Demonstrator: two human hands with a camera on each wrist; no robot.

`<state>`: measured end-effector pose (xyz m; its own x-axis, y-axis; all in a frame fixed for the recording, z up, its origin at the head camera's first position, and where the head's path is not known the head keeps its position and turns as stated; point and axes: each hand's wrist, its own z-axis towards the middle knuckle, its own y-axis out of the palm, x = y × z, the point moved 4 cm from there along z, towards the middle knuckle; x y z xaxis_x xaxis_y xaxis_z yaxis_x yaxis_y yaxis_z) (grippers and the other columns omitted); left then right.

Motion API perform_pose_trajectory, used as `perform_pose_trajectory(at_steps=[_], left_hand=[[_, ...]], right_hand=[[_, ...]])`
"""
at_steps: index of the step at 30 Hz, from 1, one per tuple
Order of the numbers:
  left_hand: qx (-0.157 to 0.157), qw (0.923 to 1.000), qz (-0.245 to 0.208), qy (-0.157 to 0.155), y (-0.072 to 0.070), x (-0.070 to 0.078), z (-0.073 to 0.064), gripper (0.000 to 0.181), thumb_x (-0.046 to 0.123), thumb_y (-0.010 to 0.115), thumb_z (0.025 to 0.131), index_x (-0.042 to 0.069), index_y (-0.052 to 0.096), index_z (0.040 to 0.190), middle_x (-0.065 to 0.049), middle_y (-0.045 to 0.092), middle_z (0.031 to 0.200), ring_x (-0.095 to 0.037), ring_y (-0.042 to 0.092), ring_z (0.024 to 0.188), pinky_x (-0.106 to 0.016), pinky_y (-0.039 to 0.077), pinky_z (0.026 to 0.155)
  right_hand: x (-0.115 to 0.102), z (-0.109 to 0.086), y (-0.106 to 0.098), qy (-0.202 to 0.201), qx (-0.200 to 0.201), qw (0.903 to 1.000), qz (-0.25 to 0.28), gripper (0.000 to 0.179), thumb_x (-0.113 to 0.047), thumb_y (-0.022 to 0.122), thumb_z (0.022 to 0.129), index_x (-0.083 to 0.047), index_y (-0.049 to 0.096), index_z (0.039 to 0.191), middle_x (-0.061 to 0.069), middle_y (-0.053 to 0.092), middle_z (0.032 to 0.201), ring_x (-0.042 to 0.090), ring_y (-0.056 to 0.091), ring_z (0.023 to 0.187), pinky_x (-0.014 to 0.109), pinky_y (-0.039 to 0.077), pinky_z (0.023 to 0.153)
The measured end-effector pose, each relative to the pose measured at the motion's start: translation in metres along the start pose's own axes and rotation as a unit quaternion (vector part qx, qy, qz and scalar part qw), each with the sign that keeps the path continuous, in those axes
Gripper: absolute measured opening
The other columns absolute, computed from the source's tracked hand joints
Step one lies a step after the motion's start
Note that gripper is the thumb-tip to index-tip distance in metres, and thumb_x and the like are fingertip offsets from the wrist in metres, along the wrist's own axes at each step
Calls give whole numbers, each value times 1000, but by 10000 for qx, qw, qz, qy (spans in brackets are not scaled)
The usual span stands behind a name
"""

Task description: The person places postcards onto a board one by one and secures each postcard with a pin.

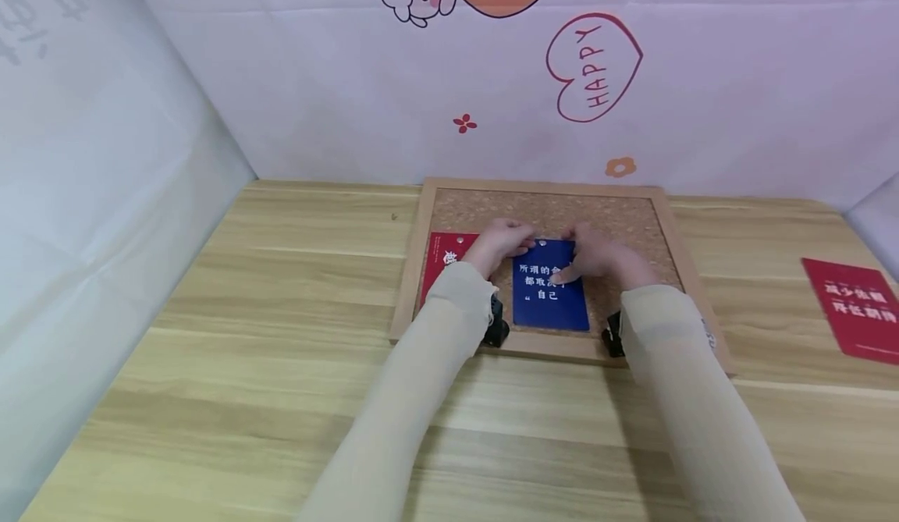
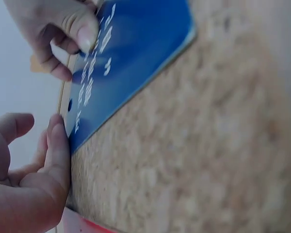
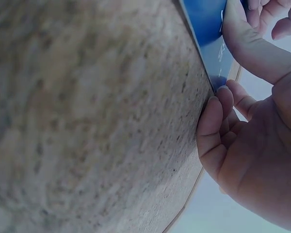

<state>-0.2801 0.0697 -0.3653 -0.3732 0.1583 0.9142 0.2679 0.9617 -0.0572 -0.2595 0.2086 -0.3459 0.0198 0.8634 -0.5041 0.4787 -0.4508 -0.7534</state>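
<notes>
A blue card with white printed characters lies on the cork of a wood-framed board. My left hand is at its upper left corner, fingertips along the edge; in the left wrist view the thumb of the left hand stands apart from the card. At the upper right corner, my right hand holds the card, thumb across its printed face and curled fingers at the corner. The right wrist view shows the fingertips of the right hand right at that corner. A small round spot marks the card's top edge.
On the board's left side lies a red card, partly covered by the left forearm. Another red card rests on the wooden table at the far right. A printed white sheet hangs behind the board.
</notes>
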Motion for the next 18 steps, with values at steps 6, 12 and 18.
perform_pose_trajectory(at_steps=[6, 12, 18], left_hand=[[257, 9993, 108, 249, 5, 0, -2, 37, 14, 51, 98, -5, 52, 130, -23, 61, 123, -30, 60, 110, -36, 49, 100], [632, 9957, 354, 581, 6, 5, -11, 33, 14, 52, 97, -3, 55, 126, -20, 62, 121, -27, 61, 101, -34, 52, 88], [1162, 9826, 826, 1192, 6, 17, -16, 29, 12, 52, 96, 0, 56, 122, -16, 62, 121, -28, 59, 112, -36, 50, 94]], right_hand=[[0, 0, 0, 17, 0, 10000, 24, 74, -16, 72, 85, 13, 26, 135, 36, 36, 137, 45, 41, 124, 56, 32, 110], [-1, 1, 2, 121, -38, 9999, 54, 75, -17, 72, 85, 12, 27, 137, 34, 37, 137, 45, 42, 125, 55, 32, 110], [1, 2, 1, 208, -20, 9998, 37, 76, -18, 72, 85, 11, 26, 138, 34, 37, 137, 44, 43, 124, 55, 33, 111]])
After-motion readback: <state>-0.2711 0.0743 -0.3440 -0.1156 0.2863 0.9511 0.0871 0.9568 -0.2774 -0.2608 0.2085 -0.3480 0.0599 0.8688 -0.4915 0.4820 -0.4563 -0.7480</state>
